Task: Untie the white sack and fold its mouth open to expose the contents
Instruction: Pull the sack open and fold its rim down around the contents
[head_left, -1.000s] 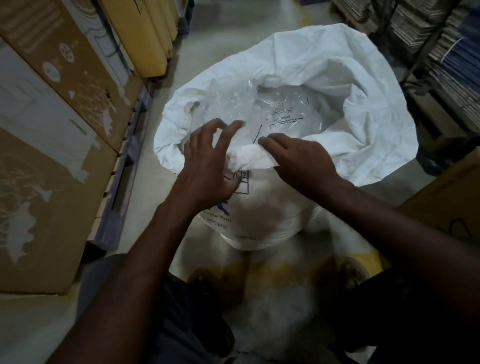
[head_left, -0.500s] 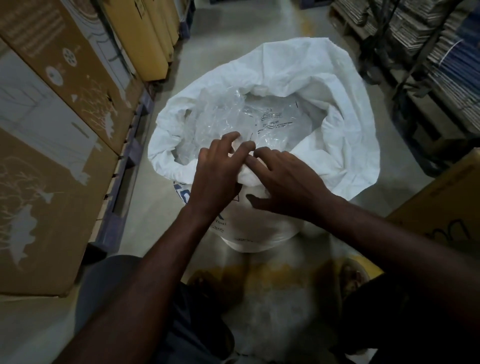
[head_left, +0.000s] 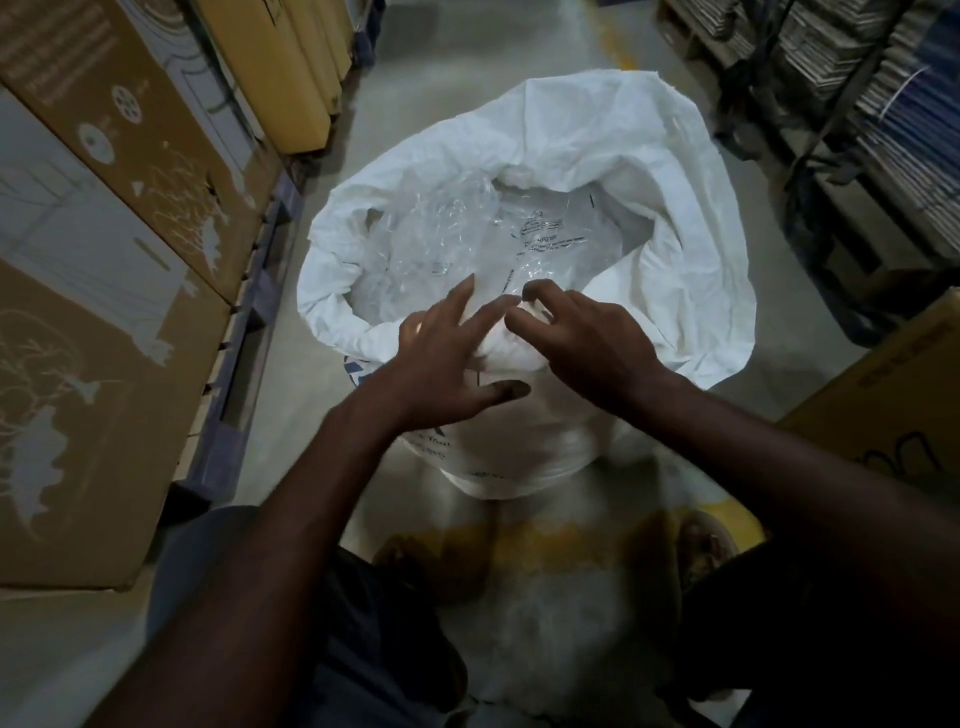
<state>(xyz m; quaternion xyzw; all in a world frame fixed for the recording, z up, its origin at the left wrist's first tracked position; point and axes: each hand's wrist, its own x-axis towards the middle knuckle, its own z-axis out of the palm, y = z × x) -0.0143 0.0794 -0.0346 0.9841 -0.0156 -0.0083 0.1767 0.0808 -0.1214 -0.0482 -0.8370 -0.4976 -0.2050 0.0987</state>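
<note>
Presently, white sack (head_left: 649, 171) upright on the floor (head_left: 467, 78) between cardboard boxes (head_left: 104, 260), mouth rolled open, clear plastic bags (head_left: 467, 234) exposed, my left hand (head_left: 441, 369) fingers spread over the near rim, my right hand (head_left: 587, 343) fingers loosely curled, gripping nothing.

We see grey concrete floor (head_left: 457, 78), faded yellow line running along it. On it: white sack (head_left: 675, 218) standing upright, our sandalled feet (head_left: 701, 545) near it, pallet (head_left: 234, 395) under cardboard boxes (head_left: 104, 364) at left.

Head camera, looking steeply down, close over sack (head_left: 613, 171).
</note>
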